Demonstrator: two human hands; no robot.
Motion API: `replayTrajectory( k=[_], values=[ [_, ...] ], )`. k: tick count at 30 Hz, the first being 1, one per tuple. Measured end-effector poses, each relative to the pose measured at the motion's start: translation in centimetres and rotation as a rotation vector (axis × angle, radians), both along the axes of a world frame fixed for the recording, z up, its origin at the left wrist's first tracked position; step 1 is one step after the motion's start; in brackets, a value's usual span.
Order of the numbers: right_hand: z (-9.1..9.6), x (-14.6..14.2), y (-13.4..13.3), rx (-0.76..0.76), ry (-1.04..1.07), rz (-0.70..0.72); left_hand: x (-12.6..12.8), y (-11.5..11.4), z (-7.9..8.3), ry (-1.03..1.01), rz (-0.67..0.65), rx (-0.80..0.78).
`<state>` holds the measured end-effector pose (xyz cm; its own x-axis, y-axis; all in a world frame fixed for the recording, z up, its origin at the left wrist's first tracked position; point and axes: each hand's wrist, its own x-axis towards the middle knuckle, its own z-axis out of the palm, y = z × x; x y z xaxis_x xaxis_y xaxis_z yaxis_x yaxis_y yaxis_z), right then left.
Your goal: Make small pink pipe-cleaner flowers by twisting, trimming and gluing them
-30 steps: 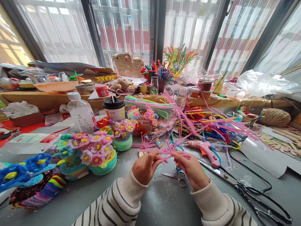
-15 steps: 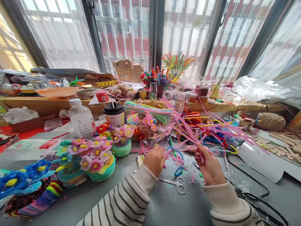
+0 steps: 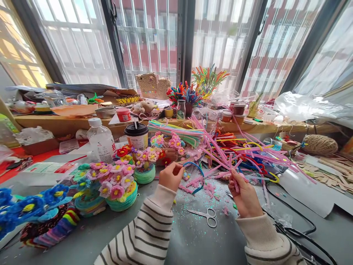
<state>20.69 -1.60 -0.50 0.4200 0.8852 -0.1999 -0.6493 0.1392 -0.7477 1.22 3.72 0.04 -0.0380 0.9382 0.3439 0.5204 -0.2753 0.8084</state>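
My left hand (image 3: 171,177) pinches one end of a curled blue pipe cleaner (image 3: 203,176), which arcs to the right above the desk. In my right hand (image 3: 246,197) are pink pipe cleaners (image 3: 231,166), gripped between thumb and fingers with several ends spreading out at the top. Small silver scissors (image 3: 207,216) lie on the grey desk between my forearms. Pink fuzzy scraps (image 3: 209,189) and glitter are scattered in front of both hands.
Pipe-cleaner flower pots (image 3: 121,191) crowd the left, with a water bottle (image 3: 101,141) and a lidded cup (image 3: 136,136) behind. Loose pink pipe cleaners (image 3: 212,143) heap up at the back. On the right lie a black cable (image 3: 300,228), white paper (image 3: 306,189) and a twine ball (image 3: 320,143).
My left hand has moved left and slightly up, lifting the blue pipe cleaner from among the scraps. The right hand stays in place with the pink pipe cleaners.
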Motion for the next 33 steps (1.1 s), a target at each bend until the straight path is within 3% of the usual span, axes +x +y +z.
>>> replayTrajectory(
  k=[2, 5, 9, 19, 24, 30, 33],
  values=[
    [-0.2, -0.2, 0.0, -0.004, 0.008, 0.004, -1.5, -0.2, 0.4, -0.564, -0.093, -0.184],
    [-0.3, -0.8, 0.0, -0.027, 0.008, 0.025, -2.8, -0.4, 0.9, -1.168, -0.308, -0.409],
    [-0.3, -1.5, -0.2, -0.05, -0.003, 0.066, -3.3, -0.7, 1.3, -1.478, -0.485, -0.442],
    [-0.5, -2.3, -0.4, -0.062, -0.014, 0.114, -3.4, -2.0, 2.3, -1.546, -0.738, -0.241],
    [-0.6, -2.7, -0.5, -0.088, -0.009, 0.127, -3.6, -2.8, 3.0, -1.552, -0.859, -0.215],
    [-0.8, -2.9, -0.4, -0.079, -0.016, 0.153, -4.2, -3.2, 3.4, -1.329, -0.959, -0.276],
    [-0.9, -2.9, -0.5, -0.079, -0.02, 0.163, -4.2, -3.0, 2.8, -1.231, -1.115, -0.229]
  ],
)
